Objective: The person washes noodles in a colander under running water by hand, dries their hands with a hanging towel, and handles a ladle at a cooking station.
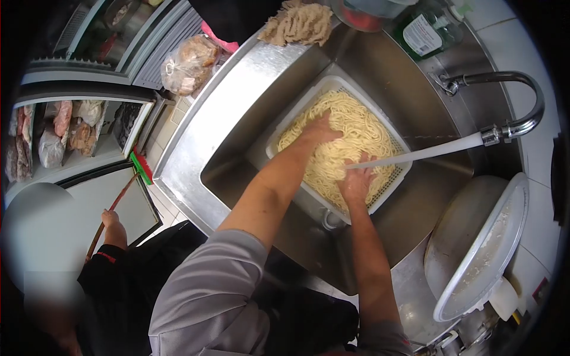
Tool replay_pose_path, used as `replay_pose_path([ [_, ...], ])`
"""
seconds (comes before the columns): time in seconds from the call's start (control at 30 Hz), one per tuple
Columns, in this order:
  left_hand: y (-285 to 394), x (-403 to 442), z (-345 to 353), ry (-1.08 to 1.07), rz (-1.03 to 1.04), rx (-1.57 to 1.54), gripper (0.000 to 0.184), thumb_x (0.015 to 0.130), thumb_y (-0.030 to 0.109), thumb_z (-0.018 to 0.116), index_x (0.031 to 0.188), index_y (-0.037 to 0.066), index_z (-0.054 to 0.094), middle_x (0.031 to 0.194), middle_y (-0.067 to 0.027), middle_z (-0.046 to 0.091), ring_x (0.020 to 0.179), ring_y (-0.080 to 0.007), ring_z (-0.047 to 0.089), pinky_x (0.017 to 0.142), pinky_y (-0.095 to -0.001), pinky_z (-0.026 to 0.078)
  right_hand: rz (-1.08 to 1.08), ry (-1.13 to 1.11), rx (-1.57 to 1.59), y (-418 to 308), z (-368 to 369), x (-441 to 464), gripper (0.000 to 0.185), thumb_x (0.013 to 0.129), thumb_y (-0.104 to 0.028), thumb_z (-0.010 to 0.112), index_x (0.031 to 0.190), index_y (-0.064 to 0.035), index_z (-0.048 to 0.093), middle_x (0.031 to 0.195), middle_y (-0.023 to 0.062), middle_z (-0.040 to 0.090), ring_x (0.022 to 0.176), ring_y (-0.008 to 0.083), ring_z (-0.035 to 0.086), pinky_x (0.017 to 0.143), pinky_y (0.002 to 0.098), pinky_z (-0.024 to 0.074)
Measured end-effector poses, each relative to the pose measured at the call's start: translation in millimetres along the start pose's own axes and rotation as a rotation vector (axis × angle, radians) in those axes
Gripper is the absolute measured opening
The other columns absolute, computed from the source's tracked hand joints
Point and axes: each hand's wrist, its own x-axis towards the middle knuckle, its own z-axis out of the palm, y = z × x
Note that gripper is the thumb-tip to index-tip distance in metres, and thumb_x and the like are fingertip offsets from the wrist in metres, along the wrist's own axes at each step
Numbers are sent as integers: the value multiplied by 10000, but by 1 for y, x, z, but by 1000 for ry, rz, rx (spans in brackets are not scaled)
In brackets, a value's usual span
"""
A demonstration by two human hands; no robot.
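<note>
Pale yellow noodles [350, 118] fill a white perforated basket [396, 129] inside a steel sink [237, 185]. My left hand [322, 129] is on the noodles near the middle of the basket, its fingers apart and their tips partly sunk among the strands. Nearer to me, my right hand [356, 181] lies on the noodles with its fingers spread. From the curved faucet [528, 113] on the right, a stream of water [430, 151] runs down onto the noodles beside my right hand's fingers.
A brown cloth [297, 24] lies on the sink's far rim, and a green soap bottle [423, 34] stands behind. At right leans a large white colander [484, 261] against a metal bowl [460, 228]. On the left, another person's hand [110, 218] grips a broom handle near an open fridge [77, 136].
</note>
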Motion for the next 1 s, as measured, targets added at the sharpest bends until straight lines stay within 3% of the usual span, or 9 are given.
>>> replay_pose_path([
  [0.17, 11, -19, 6, -14, 35, -274, 983, 768, 334, 716, 1552, 20, 211, 1519, -279, 372, 1383, -416, 410, 1117, -395, 396, -1, 20, 143, 12, -10, -9, 561, 757, -174, 768, 1294, -165, 608, 1577, 220, 201, 1470, 473, 135, 1103, 682, 288],
  [0.3, 38, -51, 36, 219, 58, -424, 842, 842, 290, 663, 1534, 22, 265, 1539, -285, 322, 1395, -439, 378, 1145, -405, 354, -66, 169, 171, 9, -25, -21, 561, 779, -160, 748, 1311, -76, 593, 1555, 244, 227, 1451, 461, 193, 1132, 560, 325],
  [0.4, 53, -82, 51, 391, 118, -343, 711, 906, 274, 612, 1508, 27, 326, 1532, -277, 327, 1397, -433, 373, 1160, -408, 325, 19, 356, 405, -5, -43, -32, 371, 847, -95, 692, 1204, -20, 623, 1379, 273, 480, 1299, 398, 477, 1078, 467, 416],
  [0.47, 57, -95, 66, 543, 174, -283, 624, 942, 272, 579, 1482, 32, 378, 1511, -267, 360, 1388, -416, 384, 1162, -409, 312, 211, 270, 1021, 3, -24, -27, 273, 912, -84, 619, 1173, -4, 627, 1249, 210, 583, 1150, 310, 582, 991, 404, 479],
  [0.57, 67, -110, 82, 445, 134, -967, 409, 987, 268, 518, 1296, 6, 568, 1342, -248, 543, 1240, -379, 533, 1057, -422, 411, 393, 277, 1783, -21, -51, -17, 173, 969, -97, 574, 1081, 17, 641, 1044, 116, 669, 957, 207, 654, 861, 316, 530],
  [0.63, 76, -126, 76, 302, 30, -1141, 336, 1011, 277, 493, 1144, -1, 628, 1111, -176, 621, 949, -260, 604, 850, -380, 479, 436, 231, 2140, -29, -60, -11, 179, 988, -151, 585, 1023, 9, 658, 987, 99, 682, 900, 187, 654, 814, 300, 539],
  [0.67, 79, -134, 71, 229, -22, -1225, 339, 1023, 282, 481, 1068, -4, 658, 995, -140, 659, 804, -200, 640, 746, -359, 513, 446, 236, 2144, -31, -64, -8, 184, 992, -161, 583, 1020, 4, 658, 986, 99, 682, 899, 187, 653, 812, 299, 538],
  [0.77, 91, -128, 76, 288, 29, -1279, 379, 1029, 293, 462, 872, 14, 666, 782, -80, 654, 731, -182, 612, 686, -350, 498, 454, 298, 2130, -34, -75, -1, 196, 1003, -187, 577, 1002, -8, 656, 978, 93, 676, 895, 184, 647, 803, 298, 535],
  [1.0, 159, -175, 19, 402, 227, -1246, 365, 1017, 262, 469, 852, 10, 674, 830, -130, 692, 765, -248, 657, 726, -383, 515, 251, 541, 1880, -35, -144, 10, 218, 1019, -222, 556, 948, -31, 634, 918, 50, 645, 851, 155, 611, 769, 299, 504],
])
